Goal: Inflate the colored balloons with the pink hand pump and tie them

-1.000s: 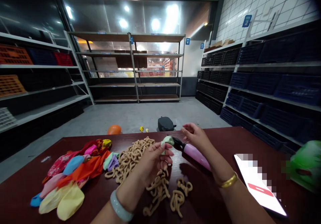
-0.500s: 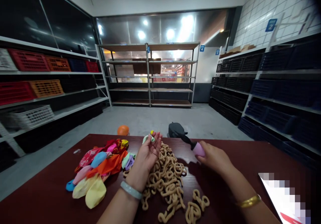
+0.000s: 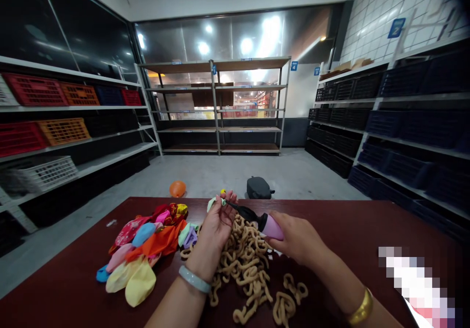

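Note:
My left hand [image 3: 220, 225] is palm up, pinching a limp pale green balloon [image 3: 211, 203] between thumb and finger. My right hand [image 3: 293, 237] grips a balloon pump with a lavender body [image 3: 272, 227] and a black tapered nozzle [image 3: 245, 213]. The nozzle tip reaches the left fingers, at the balloon's neck; whether it is inside the neck I cannot tell. Below both hands spreads a heap of tan, curled, rope-like pieces [image 3: 253, 274]. Left of my left forearm lies a pile of uninflated balloons [image 3: 161, 242] in several colours.
The dark red table [image 3: 341, 225] carries a pixelated white item [image 3: 414, 279] at the right. Beyond it, an orange balloon [image 3: 177, 189] and a dark grey bag [image 3: 259, 187] are on the floor. Shelves with crates [image 3: 64, 129] flank the room; a metal rack [image 3: 249, 129] stands behind.
My right hand has moved left with the pump, bringing its nozzle from the air above the table to the pale green balloon. The left hand stays nearly in place. The view shifts slightly.

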Demonstrator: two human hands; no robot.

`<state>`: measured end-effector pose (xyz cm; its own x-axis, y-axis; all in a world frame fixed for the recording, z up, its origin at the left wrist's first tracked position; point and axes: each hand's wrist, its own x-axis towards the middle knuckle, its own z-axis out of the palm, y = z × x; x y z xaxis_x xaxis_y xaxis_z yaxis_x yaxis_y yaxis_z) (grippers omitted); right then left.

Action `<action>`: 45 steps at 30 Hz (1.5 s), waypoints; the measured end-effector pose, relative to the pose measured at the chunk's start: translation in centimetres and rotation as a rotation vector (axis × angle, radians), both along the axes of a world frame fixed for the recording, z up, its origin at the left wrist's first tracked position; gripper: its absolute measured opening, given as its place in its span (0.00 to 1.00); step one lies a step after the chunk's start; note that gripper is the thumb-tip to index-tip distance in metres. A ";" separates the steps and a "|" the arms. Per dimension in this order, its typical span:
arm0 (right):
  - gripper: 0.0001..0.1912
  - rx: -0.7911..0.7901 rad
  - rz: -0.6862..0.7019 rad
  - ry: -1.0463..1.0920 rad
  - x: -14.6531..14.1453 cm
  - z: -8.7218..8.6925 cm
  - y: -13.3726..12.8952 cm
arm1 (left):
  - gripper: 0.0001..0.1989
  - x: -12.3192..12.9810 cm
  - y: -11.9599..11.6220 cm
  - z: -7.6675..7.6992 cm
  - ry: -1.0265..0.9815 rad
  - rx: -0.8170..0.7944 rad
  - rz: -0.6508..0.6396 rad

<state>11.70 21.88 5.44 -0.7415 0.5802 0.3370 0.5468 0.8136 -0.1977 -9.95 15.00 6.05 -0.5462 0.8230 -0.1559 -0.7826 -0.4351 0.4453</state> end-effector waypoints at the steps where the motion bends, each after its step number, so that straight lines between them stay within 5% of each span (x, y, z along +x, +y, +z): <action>1: 0.22 -0.001 0.001 0.000 0.0 0.0 0.0 | 0.04 0.1 0.0 -0.1 0.015 0.004 -0.001; 23: 0.22 0.007 -0.007 0.020 0.0 0.3 -0.1 | 0.14 4.8 -0.1 -1.2 0.330 -0.041 -0.026; 31: 0.23 -0.189 0.017 0.107 -0.2 0.5 -0.1 | 0.19 4.1 -0.7 -0.2 0.366 -0.003 -0.043; 45: 0.21 -0.389 0.077 0.165 0.1 0.8 -0.2 | 0.16 3.7 -0.5 -0.1 0.419 -0.069 -0.004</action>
